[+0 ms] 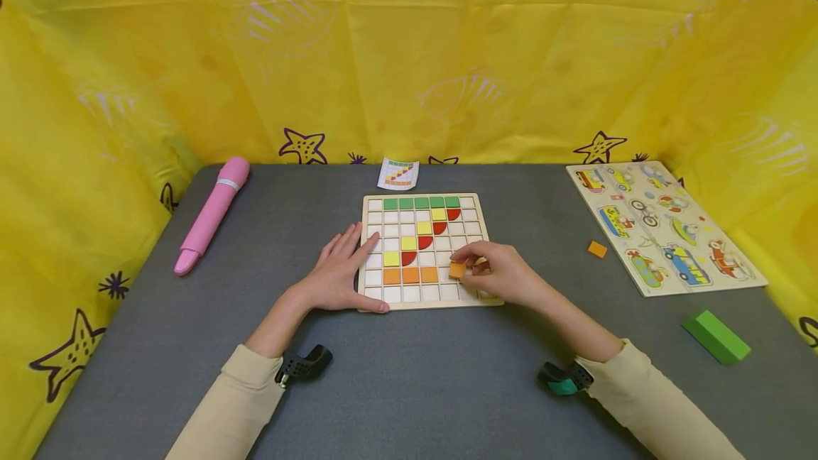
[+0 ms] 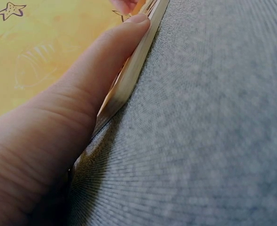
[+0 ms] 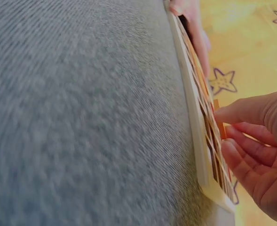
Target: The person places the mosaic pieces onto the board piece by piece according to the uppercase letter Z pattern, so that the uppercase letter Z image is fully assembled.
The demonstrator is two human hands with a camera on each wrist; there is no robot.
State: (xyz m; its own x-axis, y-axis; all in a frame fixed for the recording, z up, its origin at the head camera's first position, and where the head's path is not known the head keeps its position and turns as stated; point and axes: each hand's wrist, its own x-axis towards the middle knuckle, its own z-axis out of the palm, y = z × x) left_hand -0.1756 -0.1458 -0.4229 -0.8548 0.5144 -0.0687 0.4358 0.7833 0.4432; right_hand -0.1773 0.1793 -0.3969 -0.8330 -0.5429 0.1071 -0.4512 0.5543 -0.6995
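Note:
A wooden grid board (image 1: 409, 305) lies on the grey table, with a green row, a diagonal of yellow squares and red quarter-circles, and an orange row of tiles in its cells. Spread over the board's left edge, my left hand (image 1: 335, 272) rests with straight fingers, its thumb on the front rim. My right hand (image 1: 505, 274) pinches an orange square tile (image 1: 456, 270) between thumb and fingers, just right of the orange row. In the right wrist view that orange tile (image 3: 219, 123) stands on edge close over the grid.
Behind the board lies a small pattern card (image 1: 398, 174). A pink microphone-shaped object (image 1: 214, 215) is at left. On the right are a loose orange tile (image 1: 597, 249), a picture puzzle board (image 1: 667, 229) and a green block (image 1: 716, 337). A yellow curtain (image 1: 409, 55) surrounds the table.

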